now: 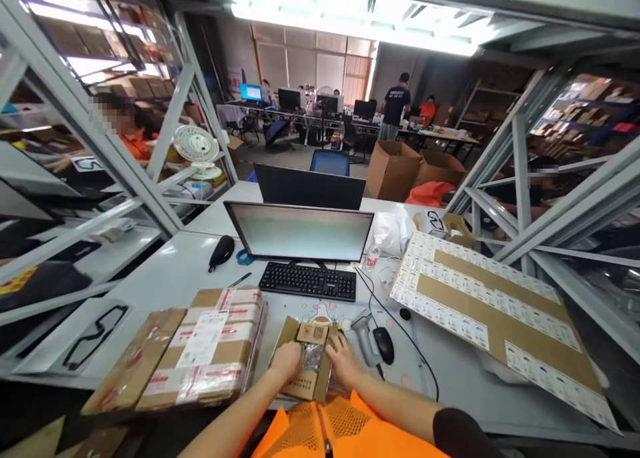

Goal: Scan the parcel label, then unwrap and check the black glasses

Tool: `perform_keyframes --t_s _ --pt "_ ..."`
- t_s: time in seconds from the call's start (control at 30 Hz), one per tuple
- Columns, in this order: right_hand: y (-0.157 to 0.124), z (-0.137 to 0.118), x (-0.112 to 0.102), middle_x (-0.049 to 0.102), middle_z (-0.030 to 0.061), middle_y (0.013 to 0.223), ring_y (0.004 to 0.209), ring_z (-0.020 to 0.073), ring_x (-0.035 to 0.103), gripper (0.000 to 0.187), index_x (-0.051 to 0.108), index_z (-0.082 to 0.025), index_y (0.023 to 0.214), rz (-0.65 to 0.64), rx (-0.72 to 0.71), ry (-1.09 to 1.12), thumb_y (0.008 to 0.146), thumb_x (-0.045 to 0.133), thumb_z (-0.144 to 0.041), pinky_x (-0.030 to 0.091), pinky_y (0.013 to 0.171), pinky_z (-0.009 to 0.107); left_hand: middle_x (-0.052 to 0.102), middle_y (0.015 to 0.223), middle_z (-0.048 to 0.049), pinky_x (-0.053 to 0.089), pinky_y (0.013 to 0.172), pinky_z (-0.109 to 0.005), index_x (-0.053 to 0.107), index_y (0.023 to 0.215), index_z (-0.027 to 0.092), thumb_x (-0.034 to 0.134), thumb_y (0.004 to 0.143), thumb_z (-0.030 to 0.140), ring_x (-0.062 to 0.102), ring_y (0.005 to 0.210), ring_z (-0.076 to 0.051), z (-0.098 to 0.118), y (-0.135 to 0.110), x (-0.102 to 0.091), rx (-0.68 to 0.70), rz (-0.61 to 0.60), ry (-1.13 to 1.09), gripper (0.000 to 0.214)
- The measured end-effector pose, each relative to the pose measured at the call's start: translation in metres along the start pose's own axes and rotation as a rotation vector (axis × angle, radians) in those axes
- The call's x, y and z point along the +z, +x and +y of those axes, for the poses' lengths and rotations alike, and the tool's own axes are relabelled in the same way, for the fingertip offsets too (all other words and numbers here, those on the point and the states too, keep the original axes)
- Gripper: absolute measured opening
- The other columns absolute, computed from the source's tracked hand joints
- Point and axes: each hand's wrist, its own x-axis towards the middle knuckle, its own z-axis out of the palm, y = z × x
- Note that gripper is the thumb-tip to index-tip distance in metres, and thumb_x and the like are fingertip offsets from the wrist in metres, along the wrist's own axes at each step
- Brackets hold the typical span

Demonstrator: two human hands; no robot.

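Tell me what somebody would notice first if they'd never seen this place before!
Probably the bright orange vest at the bottom middle, with the left hand and right hand on a small open cardboard box just above it. Next might come the big flat cardboard sheet on the right, covered with rows of white labels. The lit monitor also stands out in the middle, behind the black keyboard.

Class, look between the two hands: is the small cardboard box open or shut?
Open: the small box has its flaps apart, and shiny plastic shows inside.
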Motion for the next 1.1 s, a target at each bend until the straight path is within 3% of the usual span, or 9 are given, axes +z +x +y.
perform_keyframes --t_s 0.1,0.2,0.3,0.43,0.53,0.67,0.73,0.87,1.1 --pt "-0.011 0.001 0.02 0.054 0.0178 0.162 0.153 0.0381 0.045 0.05 0.069 -0.02 0.136 0.035 0.062 0.058 0.088 0.062 -0.009 0.046 0.122 0.058 0.077 0.122 -0.0227 0.057 0.102 -0.05 0.074 0.117 0.011 0.081 0.091 0.041 0.075 0.117 -0.037 0.011 0.006 0.002 -0.076 -0.029 0.041 0.041" --pt "-0.017 -0.007 0.025 0.053 0.0177 0.162 0.152 0.0383 0.048 0.047 0.069 -0.02 0.135 0.07 0.127 0.12 0.09 0.062 -0.011 0.048 0.12 0.057 0.078 0.118 -0.0265 0.056 0.099 -0.047 0.075 0.105 0.012 0.079 0.084 0.03 0.075 0.118 -0.042 0.011 0.007 0.003 -0.122 -0.025 0.035 0.028" --pt "-0.019 -0.013 0.021 0.055 0.0153 0.161 0.152 0.0368 0.048 0.049 0.07 -0.024 0.134 0.093 0.177 0.159 0.087 0.064 -0.012 0.048 0.12 0.057 0.081 0.107 -0.0148 0.055 0.093 -0.038 0.068 0.092 0.018 0.072 0.085 0.029 0.076 0.111 -0.033 -0.003 0.004 0.0 -0.093 0.013 -0.048 0.014" --pt "-0.017 -0.009 0.02 0.054 0.0096 0.163 0.153 0.0347 0.048 0.045 0.071 -0.03 0.127 0.085 0.198 0.157 0.084 0.065 -0.016 0.048 0.122 0.051 0.067 0.072 0.0008 0.054 0.081 -0.034 0.051 0.072 0.023 0.078 0.074 0.06 0.071 0.088 -0.027 -0.026 -0.006 -0.015 0.054 0.164 -0.633 0.046" --pt "-0.013 -0.008 0.016 0.052 0.0095 0.165 0.151 0.0346 0.051 0.054 0.069 -0.029 0.129 0.09 0.18 0.164 0.078 0.065 -0.011 0.05 0.12 0.05 0.069 0.081 0.0004 0.055 0.082 -0.034 0.061 0.08 0.023 0.082 0.065 0.075 0.069 0.088 -0.025 -0.027 -0.028 -0.038 0.092 0.299 -1.079 0.058" --pt "-0.011 -0.02 -0.006 0.049 0.0148 0.167 0.156 0.0321 0.043 0.06 0.065 -0.02 0.139 0.027 0.196 0.115 0.081 0.058 -0.006 0.041 0.128 0.049 0.076 0.11 -0.0064 0.056 0.087 -0.032 0.069 0.11 0.022 0.087 0.068 0.072 0.07 0.104 -0.024 0.002 -0.071 -0.076 0.061 0.399 -1.447 0.067" --pt "-0.007 -0.025 -0.014 0.044 0.0165 0.17 0.159 0.0303 0.038 0.057 0.065 -0.016 0.139 -0.003 0.198 0.091 0.085 0.053 -0.005 0.036 0.13 0.048 0.076 0.114 -0.0085 0.056 0.091 -0.033 0.069 0.114 0.021 0.088 0.071 0.066 0.07 0.108 -0.024 0.016 -0.082 -0.093 0.134 0.407 -1.53 0.065" --pt "-0.005 -0.02 -0.011 0.035 0.0176 0.175 0.162 0.0346 0.031 0.059 0.06 -0.015 0.146 -0.061 0.15 0.101 0.087 0.058 -0.01 0.039 0.127 0.054 0.075 0.106 -0.0068 0.055 0.088 -0.032 0.07 0.107 0.02 0.091 0.073 0.06 0.069 0.096 -0.02 0.026 -0.09 -0.108 0.205 0.414 -1.649 0.057" --pt "-0.027 -0.008 0.008 0.04 0.0194 0.171 0.159 0.0332 0.037 0.057 0.061 -0.017 0.144 0.089 0.114 0.181 0.087 0.06 -0.017 0.037 0.129 0.054 0.063 0.078 0.0026 0.047 0.072 -0.024 0.061 0.084 0.018 0.097 0.073 0.057 0.056 0.072 -0.011 0.024 -0.109 -0.109 0.274 0.38 -1.614 0.054"
